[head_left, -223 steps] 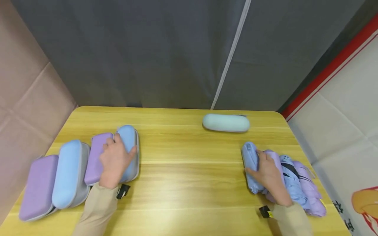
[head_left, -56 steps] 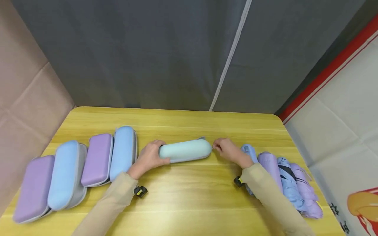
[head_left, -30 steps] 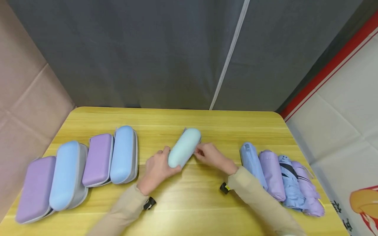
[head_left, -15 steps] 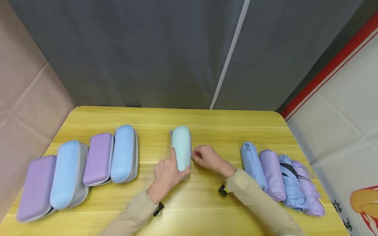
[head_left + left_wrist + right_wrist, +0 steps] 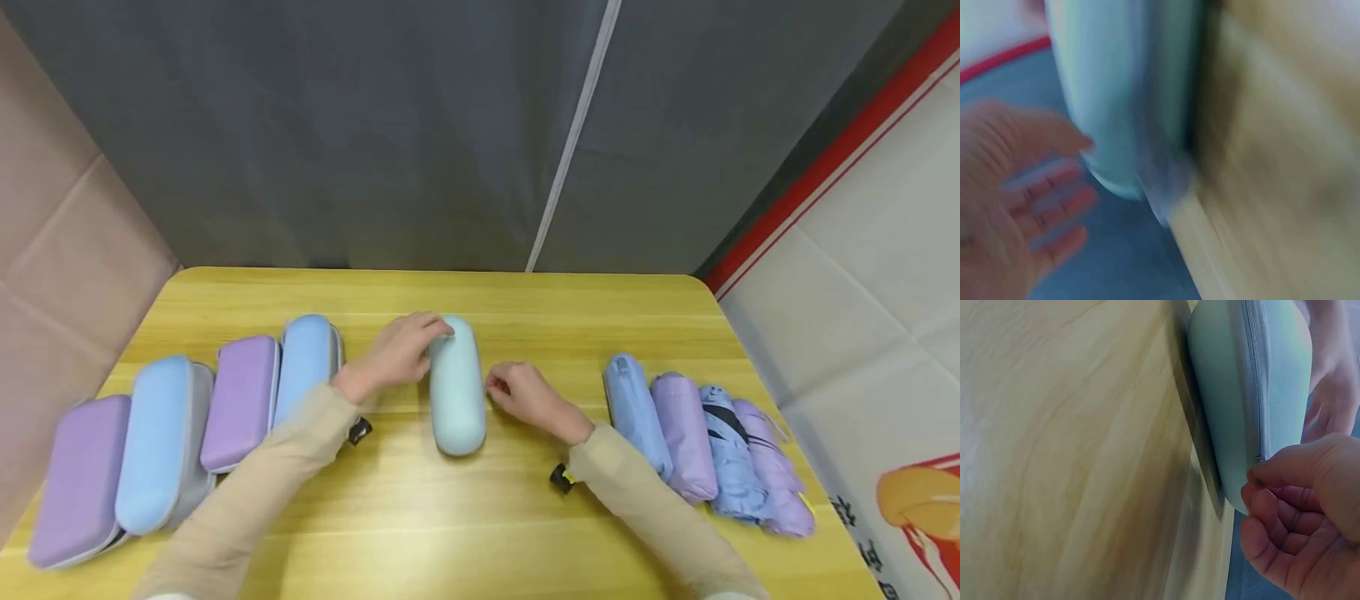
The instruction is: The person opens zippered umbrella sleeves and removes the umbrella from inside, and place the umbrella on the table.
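Note:
A mint-green zippered hard case (image 5: 457,408) lies lengthwise at mid-table, pointing away from me. At its far left end is my left hand (image 5: 397,350), fingertips over the rounded top edge; the left wrist view, blurred, has the thumb right at the shell and the other fingers loosely extended. My right hand (image 5: 528,396) is beside the case's right side. In the right wrist view its thumb and index finger pinch at the end of the grey zipper (image 5: 1260,381), where the zipper pull is hidden between the fingertips. The zipper line above them looks closed.
On the left stand purple cases (image 5: 82,479) and light-blue cases (image 5: 153,442) in a row. Several folded umbrellas, blue (image 5: 637,412) and purple (image 5: 686,437), lie side by side at the right. A grey curtain (image 5: 337,142) hangs behind the wooden table (image 5: 420,533).
The mint case came from the back right to the middle and was turned lengthwise. My left hand left its near end for the far end; my right hand moved from the umbrellas to its zipper.

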Tool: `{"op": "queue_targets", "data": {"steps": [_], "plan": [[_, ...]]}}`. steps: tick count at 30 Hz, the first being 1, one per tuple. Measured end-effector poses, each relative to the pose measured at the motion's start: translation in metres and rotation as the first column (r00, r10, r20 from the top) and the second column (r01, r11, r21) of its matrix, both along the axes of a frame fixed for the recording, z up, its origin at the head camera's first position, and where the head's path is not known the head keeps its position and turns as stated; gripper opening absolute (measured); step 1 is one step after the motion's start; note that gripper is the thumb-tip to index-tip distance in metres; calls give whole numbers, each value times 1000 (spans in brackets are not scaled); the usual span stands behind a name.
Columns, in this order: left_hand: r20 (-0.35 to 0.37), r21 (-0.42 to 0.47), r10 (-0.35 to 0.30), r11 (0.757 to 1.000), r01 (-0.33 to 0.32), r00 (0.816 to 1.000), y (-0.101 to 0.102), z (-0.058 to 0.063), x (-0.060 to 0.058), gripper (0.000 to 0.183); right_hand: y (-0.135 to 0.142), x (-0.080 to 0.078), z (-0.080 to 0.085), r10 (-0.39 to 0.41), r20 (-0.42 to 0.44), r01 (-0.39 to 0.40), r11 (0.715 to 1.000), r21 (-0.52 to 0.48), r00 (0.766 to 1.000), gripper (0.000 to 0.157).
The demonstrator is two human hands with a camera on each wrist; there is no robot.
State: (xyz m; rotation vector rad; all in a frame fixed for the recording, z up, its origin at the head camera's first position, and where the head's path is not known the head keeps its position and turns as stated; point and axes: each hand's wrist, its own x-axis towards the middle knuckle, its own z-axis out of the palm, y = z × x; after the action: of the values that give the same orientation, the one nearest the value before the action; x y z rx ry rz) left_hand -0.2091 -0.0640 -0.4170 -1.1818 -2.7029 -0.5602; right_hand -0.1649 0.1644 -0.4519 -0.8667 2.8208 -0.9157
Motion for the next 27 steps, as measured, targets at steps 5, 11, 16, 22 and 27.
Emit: {"op": "queue_targets", "data": {"steps": [5, 11, 16, 22, 27], "plan": [[182, -147, -153, 973, 181, 971, -3, 2, -36, 66, -2, 1, -1, 6, -10, -6, 1000, 17, 1000, 5], [229, -335, -172, 910, 244, 958, 1, 8, -50, 70, -6, 3, 3, 16, 20, -16, 1000, 24, 1000, 5], [164, -429, -219, 863, 269, 962, 0, 9, -52, 65, -8, 2, 4, 55, -17, -54, 998, 25, 998, 5], [138, -434, -214, 864, 254, 967, -3, 6, -49, 67, -3, 4, 1, 70, -100, -68, 997, 24, 993, 6], [176, -385, -223, 881, 276, 959, -4, 1, -44, 71, 2, 9, 0, 75, -131, -71, 997, 29, 989, 5]]}}
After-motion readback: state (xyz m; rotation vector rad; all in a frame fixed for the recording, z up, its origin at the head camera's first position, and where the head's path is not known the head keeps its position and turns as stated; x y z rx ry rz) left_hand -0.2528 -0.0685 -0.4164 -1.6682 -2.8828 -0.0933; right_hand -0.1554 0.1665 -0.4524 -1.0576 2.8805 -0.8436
